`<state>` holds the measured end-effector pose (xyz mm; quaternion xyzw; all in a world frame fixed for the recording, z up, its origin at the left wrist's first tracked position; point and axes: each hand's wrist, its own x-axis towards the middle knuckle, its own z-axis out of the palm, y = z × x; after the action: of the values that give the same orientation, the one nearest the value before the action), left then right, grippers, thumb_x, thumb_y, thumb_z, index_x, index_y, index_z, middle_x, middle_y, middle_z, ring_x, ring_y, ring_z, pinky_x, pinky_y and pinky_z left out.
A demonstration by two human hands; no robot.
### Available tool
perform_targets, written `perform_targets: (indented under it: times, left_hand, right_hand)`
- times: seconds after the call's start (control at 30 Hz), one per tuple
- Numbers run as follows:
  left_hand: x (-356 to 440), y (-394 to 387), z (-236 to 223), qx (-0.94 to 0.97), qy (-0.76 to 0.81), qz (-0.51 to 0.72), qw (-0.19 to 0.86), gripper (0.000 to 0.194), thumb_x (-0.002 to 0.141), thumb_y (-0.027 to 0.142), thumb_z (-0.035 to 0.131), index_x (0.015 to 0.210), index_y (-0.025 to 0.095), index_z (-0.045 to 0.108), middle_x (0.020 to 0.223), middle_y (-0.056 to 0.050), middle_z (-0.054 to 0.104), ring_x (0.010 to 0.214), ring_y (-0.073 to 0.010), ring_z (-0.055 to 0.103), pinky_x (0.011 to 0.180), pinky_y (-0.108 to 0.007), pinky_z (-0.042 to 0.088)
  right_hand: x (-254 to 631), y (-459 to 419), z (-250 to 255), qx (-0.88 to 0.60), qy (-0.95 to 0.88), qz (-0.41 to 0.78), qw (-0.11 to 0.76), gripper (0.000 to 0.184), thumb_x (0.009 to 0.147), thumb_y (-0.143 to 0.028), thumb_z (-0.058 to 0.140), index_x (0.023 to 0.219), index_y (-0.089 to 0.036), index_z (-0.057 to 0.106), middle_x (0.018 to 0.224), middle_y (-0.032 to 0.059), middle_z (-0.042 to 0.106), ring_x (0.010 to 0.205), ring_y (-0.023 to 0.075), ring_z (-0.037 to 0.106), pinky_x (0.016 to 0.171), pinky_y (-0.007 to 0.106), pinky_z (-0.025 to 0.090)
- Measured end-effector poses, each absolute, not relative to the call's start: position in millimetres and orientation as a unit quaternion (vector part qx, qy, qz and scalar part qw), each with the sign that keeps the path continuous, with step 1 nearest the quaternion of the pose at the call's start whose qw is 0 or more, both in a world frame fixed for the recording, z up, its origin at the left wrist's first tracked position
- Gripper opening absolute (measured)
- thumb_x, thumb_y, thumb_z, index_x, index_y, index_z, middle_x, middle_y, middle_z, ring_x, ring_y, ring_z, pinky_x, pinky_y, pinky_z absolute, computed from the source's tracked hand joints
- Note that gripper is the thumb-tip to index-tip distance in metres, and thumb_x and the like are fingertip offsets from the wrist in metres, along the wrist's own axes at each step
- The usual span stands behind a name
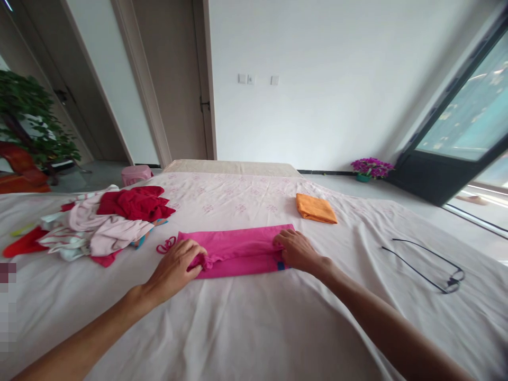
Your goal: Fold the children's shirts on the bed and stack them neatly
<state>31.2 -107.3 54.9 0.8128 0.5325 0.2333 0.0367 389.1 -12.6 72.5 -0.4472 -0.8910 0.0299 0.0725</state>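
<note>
A bright pink garment (242,248) lies in a long folded strip across the bed in front of me. My left hand (180,267) is closed on its left end, gathering the cloth between thumb and fingers. A pink drawstring (165,245) loops out just beyond that end. At the right end my right hand (296,248) grips the upper edge with curled fingers; part of the edge is hidden under them. A small dark blue patch (281,265) shows on the cloth beside my right hand.
A heap of crumpled clothes (115,222) sits on the left of the pale bedsheet (246,328). Beyond my right hand lies a folded orange cloth (316,208). Eyeglasses (452,283) rest on the right. A pink stool (137,174) and potted purple flowers (371,167) stand past the bed.
</note>
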Motion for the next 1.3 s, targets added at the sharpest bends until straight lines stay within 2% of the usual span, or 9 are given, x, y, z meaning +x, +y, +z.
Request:
perform_targets:
  times: [0.2, 0.33, 0.47, 0.63, 0.73, 0.87, 1.03, 1.2, 1.3]
  left_hand:
    - [17, -102, 48, 0.798, 0.542, 0.24, 0.102, 0.011, 0.085, 0.018, 0.051, 0.087, 0.022, 0.061, 0.091, -0.001, 0.066, 0.092, -0.0182, 0.059, 0.083, -0.03, 0.042]
    - [14, -97, 60, 0.766, 0.588, 0.206, 0.16, 0.019, 0.089, 0.036, 0.05, 0.083, 0.023, 0.062, 0.083, 0.001, 0.068, 0.079, -0.0168, 0.062, 0.072, -0.027, 0.044]
    - [27, -77, 69, 0.721, 0.632, 0.264, 0.105, 0.032, 0.094, 0.044, 0.041, 0.092, 0.023, 0.065, 0.095, -0.002, 0.072, 0.09, -0.0186, 0.066, 0.081, -0.029, 0.047]
    - [50, -56, 42, 0.742, 0.642, 0.187, -0.054, 0.048, 0.094, 0.042, 0.04, 0.129, 0.015, 0.059, 0.138, -0.016, 0.057, 0.134, -0.0296, 0.046, 0.113, -0.047, 0.031]
    - [51, -56, 21, 0.734, 0.664, 0.115, -0.083, 0.057, 0.093, 0.049, 0.042, 0.139, 0.016, 0.052, 0.146, -0.017, 0.05, 0.14, -0.0347, 0.038, 0.114, -0.056, 0.024]
    - [46, -59, 11, 0.737, 0.664, 0.098, -0.08, 0.059, 0.093, 0.051, 0.042, 0.143, 0.019, 0.048, 0.147, -0.017, 0.048, 0.138, -0.0331, 0.04, 0.113, -0.055, 0.025]
    - [41, -55, 11, 0.739, 0.651, 0.168, -0.037, 0.058, 0.09, 0.052, 0.048, 0.139, 0.022, 0.051, 0.145, -0.016, 0.051, 0.136, -0.0325, 0.043, 0.111, -0.054, 0.029]
    - [7, -50, 13, 0.66, 0.659, 0.355, 0.067, 0.052, 0.092, 0.043, 0.039, 0.136, 0.019, 0.051, 0.139, -0.012, 0.057, 0.129, -0.0235, 0.051, 0.108, -0.04, 0.041]
    - [-28, -58, 17, 0.58, 0.718, 0.383, 0.047, 0.051, 0.086, 0.041, 0.044, 0.126, 0.013, 0.058, 0.126, -0.015, 0.063, 0.116, -0.0262, 0.059, 0.099, -0.04, 0.047]
  right_hand:
    - [409, -16, 69, -0.451, -0.883, -0.007, 0.132, 0.027, 0.079, -0.007, 0.049, 0.092, -0.021, 0.069, 0.094, 0.005, 0.066, 0.091, 0.018, 0.056, 0.077, 0.026, 0.038]
    - [424, -15, 82, -0.44, -0.893, 0.062, 0.072, 0.03, 0.075, -0.007, 0.05, 0.086, -0.025, 0.072, 0.089, 0.0009, 0.071, 0.086, 0.0169, 0.062, 0.077, 0.026, 0.041]
    - [403, -4, 95, -0.502, -0.85, 0.076, 0.142, 0.037, 0.088, -0.015, 0.042, 0.109, -0.025, 0.07, 0.111, 0.0029, 0.071, 0.1, 0.0185, 0.065, 0.085, 0.028, 0.046]
    - [323, -3, 61, -0.401, -0.904, 0.027, 0.145, 0.055, 0.101, -0.037, 0.033, 0.149, -0.011, 0.039, 0.153, 0.0149, 0.04, 0.142, 0.0269, 0.033, 0.112, 0.043, 0.033]
    - [300, -7, 28, -0.409, -0.906, 0.018, 0.108, 0.065, 0.102, -0.049, 0.029, 0.154, -0.01, 0.028, 0.158, 0.0166, 0.027, 0.147, 0.0296, 0.023, 0.117, 0.048, 0.025]
    - [325, -2, 12, -0.438, -0.896, -0.005, 0.074, 0.067, 0.101, -0.054, 0.027, 0.154, -0.013, 0.029, 0.159, 0.0159, 0.026, 0.148, 0.0288, 0.021, 0.119, 0.048, 0.019]
    - [381, 7, 19, -0.51, -0.857, -0.043, 0.057, 0.06, 0.102, -0.046, 0.033, 0.151, -0.012, 0.035, 0.157, 0.017, 0.03, 0.147, 0.0277, 0.023, 0.119, 0.049, 0.018]
    - [397, 12, 15, -0.545, -0.836, -0.031, 0.054, 0.053, 0.101, -0.041, 0.037, 0.15, -0.02, 0.037, 0.158, 0.0123, 0.032, 0.147, 0.0256, 0.025, 0.116, 0.048, 0.023]
    - [402, 19, 18, -0.597, -0.798, 0.005, 0.084, 0.052, 0.1, -0.039, 0.035, 0.147, -0.017, 0.041, 0.156, 0.014, 0.035, 0.144, 0.0264, 0.031, 0.113, 0.043, 0.03]
